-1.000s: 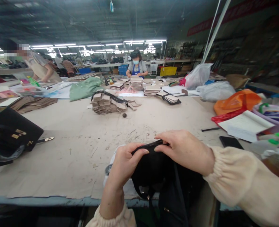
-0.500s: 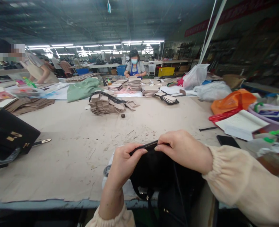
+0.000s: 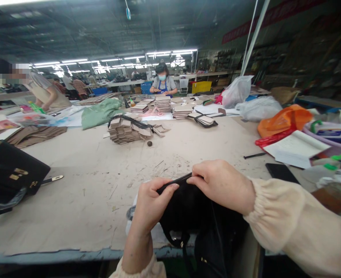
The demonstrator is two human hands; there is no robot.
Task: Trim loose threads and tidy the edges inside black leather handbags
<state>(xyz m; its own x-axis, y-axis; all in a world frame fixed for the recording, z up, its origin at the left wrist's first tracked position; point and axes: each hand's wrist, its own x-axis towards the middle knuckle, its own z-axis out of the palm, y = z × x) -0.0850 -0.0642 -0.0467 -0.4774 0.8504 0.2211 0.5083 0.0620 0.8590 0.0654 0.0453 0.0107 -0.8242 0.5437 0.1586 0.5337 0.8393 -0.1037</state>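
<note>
A black bag (image 3: 184,208) hangs at the near edge of the table, its upper rim pinched between both hands. My left hand (image 3: 151,200) grips the rim on the left, thumb on the near side. Close beside it, my right hand (image 3: 221,183) pinches the same rim farther right, with the fingers curled over it. A strap with a small metal fitting hangs below the rim. The bag's lower part drops past the table edge, and its inside is too dark to make out.
Another black bag (image 3: 12,173) with gold fittings lies at the left. Stacked brown pieces (image 3: 127,129) and a green cloth (image 3: 101,112) sit farther back. At the right are a phone (image 3: 280,173), a notebook (image 3: 296,146) and an orange bag (image 3: 284,120). A person (image 3: 162,83) sits opposite.
Both hands keep their hold on the rim, and the right hand has shifted slightly left. The view has tilted a little. The person opposite has moved a hand.
</note>
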